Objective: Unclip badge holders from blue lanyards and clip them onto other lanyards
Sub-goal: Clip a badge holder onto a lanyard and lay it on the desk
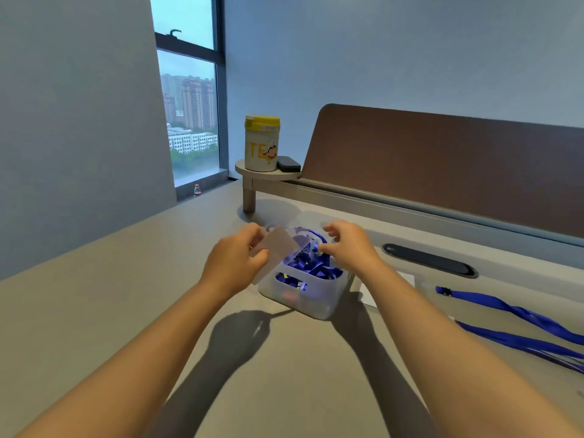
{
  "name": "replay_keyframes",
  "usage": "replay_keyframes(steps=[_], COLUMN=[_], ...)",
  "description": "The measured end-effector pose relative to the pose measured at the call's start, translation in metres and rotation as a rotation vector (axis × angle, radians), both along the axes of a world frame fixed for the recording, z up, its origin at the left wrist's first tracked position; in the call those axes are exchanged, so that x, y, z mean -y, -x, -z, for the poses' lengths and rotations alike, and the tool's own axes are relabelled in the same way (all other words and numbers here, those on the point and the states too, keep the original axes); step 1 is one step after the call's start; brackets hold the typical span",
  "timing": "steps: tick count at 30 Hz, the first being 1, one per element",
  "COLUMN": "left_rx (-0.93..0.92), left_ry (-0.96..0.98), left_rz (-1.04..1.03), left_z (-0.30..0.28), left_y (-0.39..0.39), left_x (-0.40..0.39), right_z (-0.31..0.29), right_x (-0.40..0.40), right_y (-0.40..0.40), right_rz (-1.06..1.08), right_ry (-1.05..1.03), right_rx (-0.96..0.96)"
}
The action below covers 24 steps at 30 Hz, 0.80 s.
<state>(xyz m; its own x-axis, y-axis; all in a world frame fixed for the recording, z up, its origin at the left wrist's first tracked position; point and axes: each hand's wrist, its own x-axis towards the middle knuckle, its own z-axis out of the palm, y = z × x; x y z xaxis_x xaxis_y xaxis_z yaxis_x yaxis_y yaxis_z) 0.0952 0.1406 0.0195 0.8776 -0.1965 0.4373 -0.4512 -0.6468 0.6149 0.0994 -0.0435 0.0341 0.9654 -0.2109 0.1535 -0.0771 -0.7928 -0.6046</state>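
A translucent plastic bin (316, 306) stands mid-table, filled with tangled blue lanyards (311, 263). My left hand (235, 260) holds a clear badge holder (279, 248) over the bin's left rim. My right hand (349, 248) pinches the clip end at the holder's top right corner, above the bin. Two loose blue lanyards (518, 314) lie on the table at the right, one with a clip at its left end.
White cards or badge holders (368, 295) lie flat just right of the bin. A small raised shelf (268, 175) at the back carries a yellow-lidded canister (261, 143) and a dark case (288, 164). A brown divider panel (442, 153) and a cable slot (429, 260) run along the far edge.
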Motion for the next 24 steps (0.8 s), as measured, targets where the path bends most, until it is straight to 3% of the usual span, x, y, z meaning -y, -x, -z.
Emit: replay_keyframes(steps=[9,17,24], left_rx=[-0.012,-0.037,-0.007], left_ry=[0.038,-0.016,-0.070], left_rz=[0.191,0.411,0.521], left_z=[-0.005,0.013,0.025], left_y=[0.068,0.154,0.177], left_x=[0.056,0.160,0.244], right_z=[-0.005,0.031,0.060], right_x=[0.053,0.145,0.215], right_y=[0.125,0.253,0.302], right_rz=[0.084,0.405,0.611], right_ry=[-0.089,-0.152,-0.104], right_rx=[0.123,0.024,-0.079])
